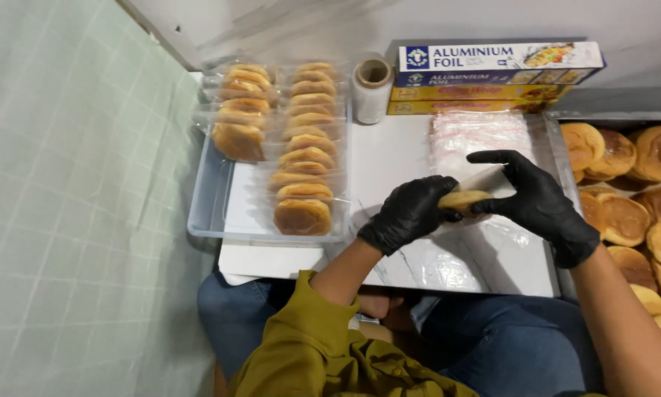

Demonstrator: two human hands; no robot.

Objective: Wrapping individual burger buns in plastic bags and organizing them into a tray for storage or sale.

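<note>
Pale green tiled wall (66, 184) fills the left of the scene. Right of it, a clear plastic tray (207, 198) sits on the left part of a white marbled board (448, 261) and holds two rows of wrapped buns (304, 158) running from near to far, each golden-brown and sealed in clear film. At the far edge of the board stands a roll of cling film (372, 88), upright, and just right of it lie stacked long boxes of foil and wrap (492, 77), their long axes running left to right.

In the middle of the board, the left hand (407, 213) in a black glove is closed around the left end of a single bun (462, 199), thumb on the near side. The right hand (536, 202), also black-gloved, grips the bun's right side together with a clear plastic sleeve (486, 180), index finger stretched out over the top. The bun lies directly between the two hands, raised just above the board, its long axis running left to right; both hands touch it, neither nearer than the other. A stack of clear bags (477, 136) lies just beyond the hands.

At the far right, a metal tray (558, 158) carries many unwrapped buns (639, 213), close beside the right forearm.
</note>
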